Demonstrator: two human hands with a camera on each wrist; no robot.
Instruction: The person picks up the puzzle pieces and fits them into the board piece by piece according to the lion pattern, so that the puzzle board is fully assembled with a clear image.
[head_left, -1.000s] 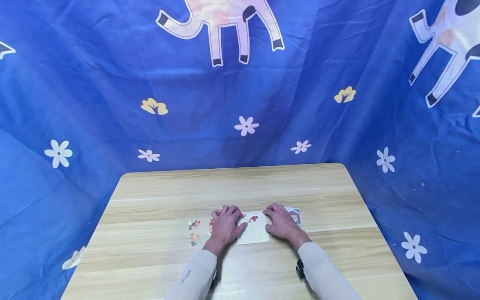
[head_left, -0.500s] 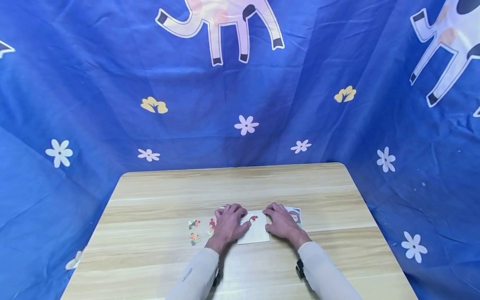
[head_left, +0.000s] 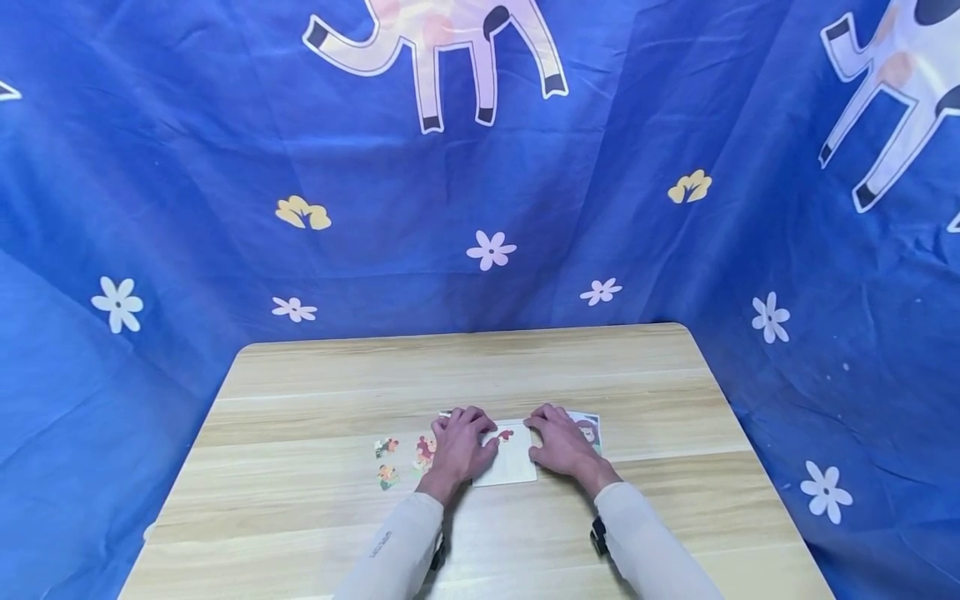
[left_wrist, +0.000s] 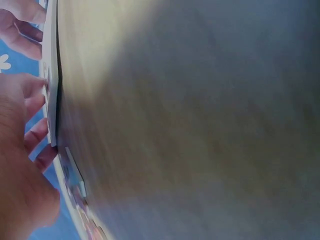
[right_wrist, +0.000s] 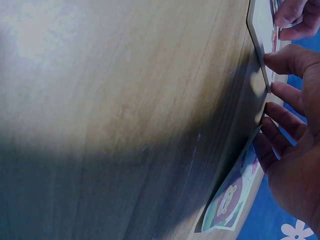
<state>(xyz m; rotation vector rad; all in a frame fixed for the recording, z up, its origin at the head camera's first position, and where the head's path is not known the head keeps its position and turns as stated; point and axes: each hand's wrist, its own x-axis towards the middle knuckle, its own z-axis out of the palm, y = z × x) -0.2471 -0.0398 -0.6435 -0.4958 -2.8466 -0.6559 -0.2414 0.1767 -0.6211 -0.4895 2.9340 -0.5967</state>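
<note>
A white square puzzle board lies on the table between both hands, with a small red printed patch near its far edge. My left hand covers the board's left side, its thumb and forefinger curled together around a small puzzle piece that is mostly hidden beneath the fingertips. At the opposite side my right hand holds the board's edge between thumb and forefinger. In the right wrist view the thumb rests on the board, and the other fingers sit beyond its corner.
Several loose puzzle pieces lie left of the left hand. A picture card with a lion sticks out behind the right hand, partly hidden. The wooden table ends against a blue patterned curtain.
My left hand has slid slightly right over the board, closer to the red patch, and uncovered more of the loose pieces on its left. The right hand stays in place.
</note>
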